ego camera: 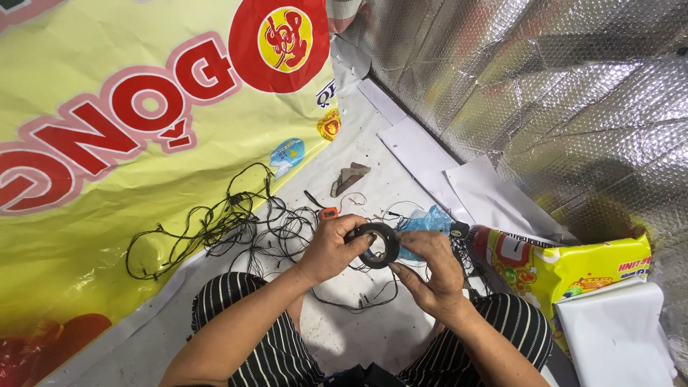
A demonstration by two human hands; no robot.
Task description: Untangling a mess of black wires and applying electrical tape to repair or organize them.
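Off to the left of both hands, a tangle of thin black wires [222, 222] is sprawling across the yellow banner [107, 215] and floor. The left hand [326, 247] is gripping one side of a black tape roll [376, 244], while the right hand [433, 269] is pinching its other edge, so both hands are meeting on the roll, held above the lap. Just beyond the right hand, a blue plastic scrap [426, 221] is lying; further right, a yellow snack packet [573, 269] is resting. Judging from this, freed tape could be sticking to itself, or catching the loose wires trailing just beneath the hands.
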